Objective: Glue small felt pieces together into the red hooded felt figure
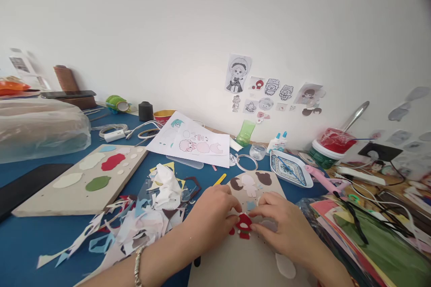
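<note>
Head view: red felt cutout (244, 226) points away.

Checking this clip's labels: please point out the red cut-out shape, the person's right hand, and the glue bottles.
Red cut-out shape (244, 228): head view, on its middle.
Right hand (283, 228): head view, on the back of the hand.
Glue bottles (274, 145): head view, on one bottle's white body.

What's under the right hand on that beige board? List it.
The right hand covers part of the beige board; a grey felt cutout peeks out beneath its fingers, beside a red cutout. What lies under the palm is hidden.
</note>
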Demonstrator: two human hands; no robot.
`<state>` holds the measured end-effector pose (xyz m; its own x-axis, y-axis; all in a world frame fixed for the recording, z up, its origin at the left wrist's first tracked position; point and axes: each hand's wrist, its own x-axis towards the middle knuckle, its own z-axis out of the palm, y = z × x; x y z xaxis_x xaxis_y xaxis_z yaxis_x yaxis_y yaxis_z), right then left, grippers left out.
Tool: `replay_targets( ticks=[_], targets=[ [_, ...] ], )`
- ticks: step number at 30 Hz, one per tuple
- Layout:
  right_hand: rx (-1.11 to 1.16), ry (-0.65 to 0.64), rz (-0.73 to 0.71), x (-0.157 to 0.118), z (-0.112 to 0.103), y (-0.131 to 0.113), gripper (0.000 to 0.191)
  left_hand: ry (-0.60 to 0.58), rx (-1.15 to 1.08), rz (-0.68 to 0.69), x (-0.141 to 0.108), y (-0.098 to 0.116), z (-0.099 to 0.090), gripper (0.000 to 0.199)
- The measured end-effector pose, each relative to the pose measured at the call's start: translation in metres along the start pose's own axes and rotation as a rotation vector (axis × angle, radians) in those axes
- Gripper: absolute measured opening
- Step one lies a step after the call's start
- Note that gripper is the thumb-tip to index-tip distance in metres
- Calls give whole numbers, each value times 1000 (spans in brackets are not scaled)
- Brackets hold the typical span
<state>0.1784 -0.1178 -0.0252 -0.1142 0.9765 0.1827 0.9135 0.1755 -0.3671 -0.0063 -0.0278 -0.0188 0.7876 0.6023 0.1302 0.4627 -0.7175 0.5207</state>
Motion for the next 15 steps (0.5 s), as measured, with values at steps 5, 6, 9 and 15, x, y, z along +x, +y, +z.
replay_targets(
  ticks=[5,6,9,15],
  targets=[
    [-9,15,14,-1,1,0,12,8,-10,5,1,-2,1,19],
    [-10,12,9,-1,1,0,12,10,-11,11,1,-2,2,20],
    [-5,22,-29,0,0,1,16,9,-19,30,0,-2,2,21],
    [98,513,-3,-4,-10,6,18,97,-96,69,-1,4,-6,22]
  ],
)
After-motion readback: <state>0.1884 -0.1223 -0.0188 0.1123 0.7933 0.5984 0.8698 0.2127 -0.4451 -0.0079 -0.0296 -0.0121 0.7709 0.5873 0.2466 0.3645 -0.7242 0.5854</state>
